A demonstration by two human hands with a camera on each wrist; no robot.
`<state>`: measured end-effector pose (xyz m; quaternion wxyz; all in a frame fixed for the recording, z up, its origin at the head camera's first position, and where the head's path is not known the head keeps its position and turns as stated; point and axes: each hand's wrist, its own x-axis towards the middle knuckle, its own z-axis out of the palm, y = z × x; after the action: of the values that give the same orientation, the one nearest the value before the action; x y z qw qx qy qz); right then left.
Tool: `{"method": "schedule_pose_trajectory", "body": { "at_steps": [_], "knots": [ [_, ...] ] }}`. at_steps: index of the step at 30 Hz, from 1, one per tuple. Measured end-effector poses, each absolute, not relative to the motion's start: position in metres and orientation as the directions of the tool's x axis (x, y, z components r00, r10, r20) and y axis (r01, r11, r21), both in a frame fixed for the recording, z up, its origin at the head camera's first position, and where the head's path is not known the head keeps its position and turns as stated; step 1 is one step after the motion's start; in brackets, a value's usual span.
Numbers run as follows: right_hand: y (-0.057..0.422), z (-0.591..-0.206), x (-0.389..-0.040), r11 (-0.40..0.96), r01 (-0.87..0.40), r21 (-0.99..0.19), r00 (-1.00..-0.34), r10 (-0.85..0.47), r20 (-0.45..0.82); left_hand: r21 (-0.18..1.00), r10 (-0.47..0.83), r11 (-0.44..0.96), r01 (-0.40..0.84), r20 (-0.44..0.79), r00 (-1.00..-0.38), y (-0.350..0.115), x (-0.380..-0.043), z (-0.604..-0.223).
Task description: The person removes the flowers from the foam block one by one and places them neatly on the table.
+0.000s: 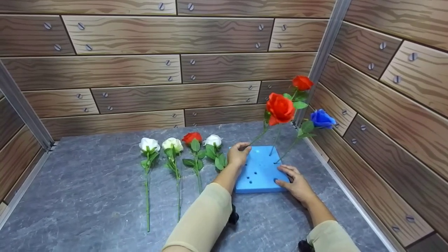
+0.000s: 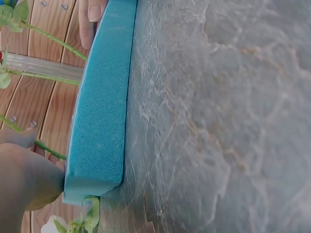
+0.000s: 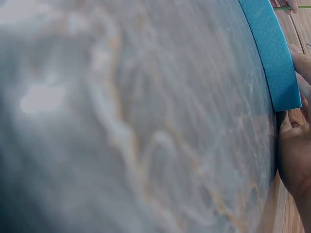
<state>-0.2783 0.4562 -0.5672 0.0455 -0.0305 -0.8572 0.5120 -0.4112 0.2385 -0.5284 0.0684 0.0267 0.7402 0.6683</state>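
My left hand (image 1: 238,154) pinches the green stem of a red artificial rose (image 1: 280,108) over the far left corner of a blue foam block (image 1: 260,190). In the left wrist view that stem (image 2: 48,149) runs down to the block's top face. My right hand (image 1: 296,182) grips the block's right edge, thumb on top near a hole; some of its fingers are hidden. Another red rose (image 1: 303,83) and a blue rose (image 1: 322,119) stand tilted in the block. Several small holes show in its top.
Left of the block lie a white rose (image 1: 149,144), a cream rose (image 1: 172,144), a red rose (image 1: 192,137) and another white rose (image 1: 213,140), stems toward me. Wood-pattern walls (image 1: 224,70) enclose the grey marbled table (image 1: 87,196); the right wall is close to the block.
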Motion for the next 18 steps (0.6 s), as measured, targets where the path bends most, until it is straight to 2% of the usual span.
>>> {"method": "schedule_pose_trajectory", "body": {
  "at_steps": [7, 18],
  "knots": [
    [0.4568, -0.5649, -0.2768, 0.459, -0.002, -0.888, -0.995, 0.087, 0.047, 0.998, 0.084, 0.035, -0.049, -0.052, -0.995, 0.2387, -0.411, -0.5263],
    [0.4581, -0.5665, -0.2766, 0.477, 0.02, -0.879, -0.996, 0.086, 0.024, 0.997, 0.071, 0.018, -0.08, -0.081, -0.994, 0.2375, -0.4114, -0.5283]
  ]
}}
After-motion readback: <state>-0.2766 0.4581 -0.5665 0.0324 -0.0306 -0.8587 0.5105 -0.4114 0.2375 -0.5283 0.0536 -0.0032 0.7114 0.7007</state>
